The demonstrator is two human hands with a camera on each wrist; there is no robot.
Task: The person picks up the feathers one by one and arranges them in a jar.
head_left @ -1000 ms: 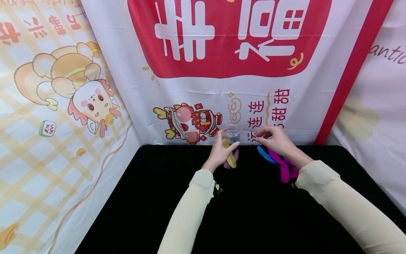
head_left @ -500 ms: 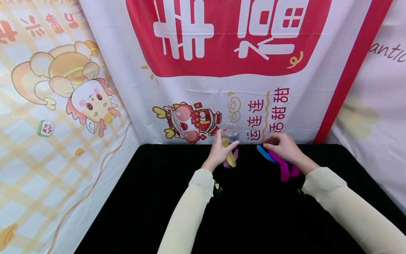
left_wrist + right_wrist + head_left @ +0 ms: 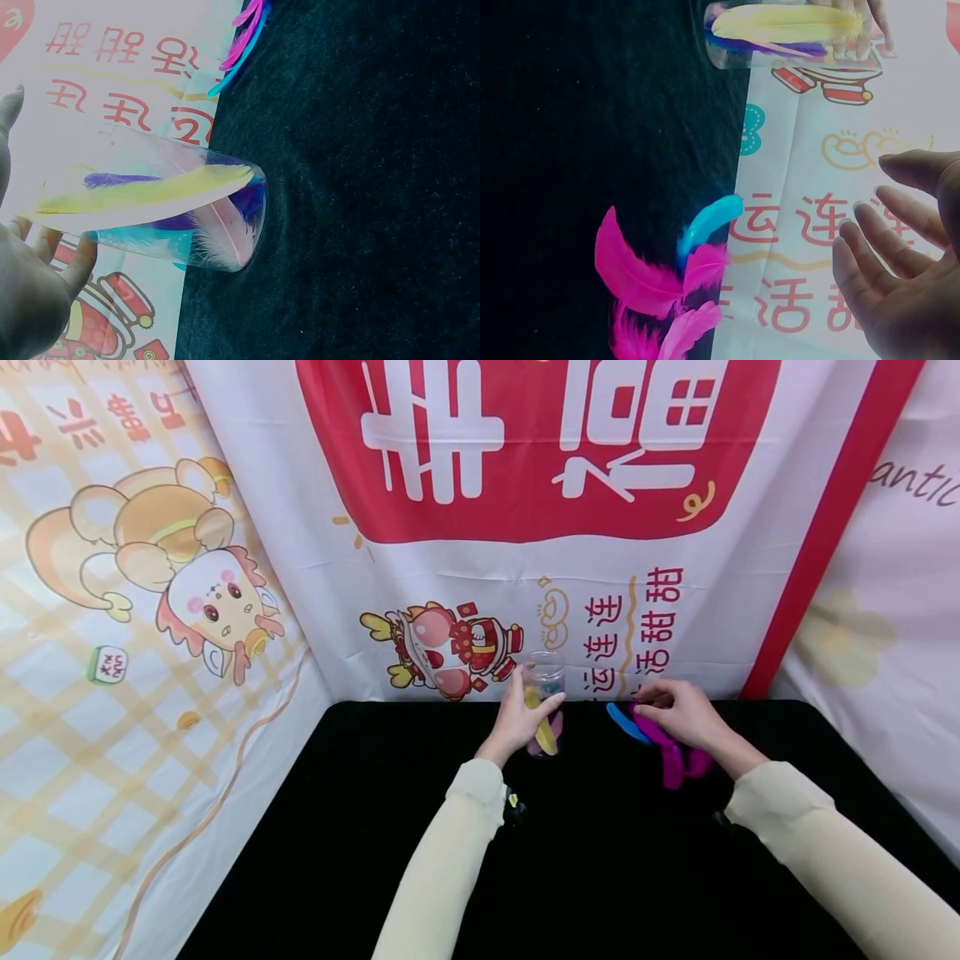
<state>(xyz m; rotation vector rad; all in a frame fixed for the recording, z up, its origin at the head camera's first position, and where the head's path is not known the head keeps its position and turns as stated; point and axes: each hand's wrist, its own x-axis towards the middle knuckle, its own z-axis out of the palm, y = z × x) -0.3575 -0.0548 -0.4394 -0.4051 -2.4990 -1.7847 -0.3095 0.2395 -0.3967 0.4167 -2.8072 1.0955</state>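
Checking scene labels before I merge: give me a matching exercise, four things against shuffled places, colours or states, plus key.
Things:
1. Jar
2. Yellow feather
3. Magenta feathers
4. Tabletop

Places, colours, states:
A. black
B. held by the left grip
C. outside the container, next to a blue feather
D. inside the clear container

Pairs: 1-B, 2-D, 3-C, 4-A
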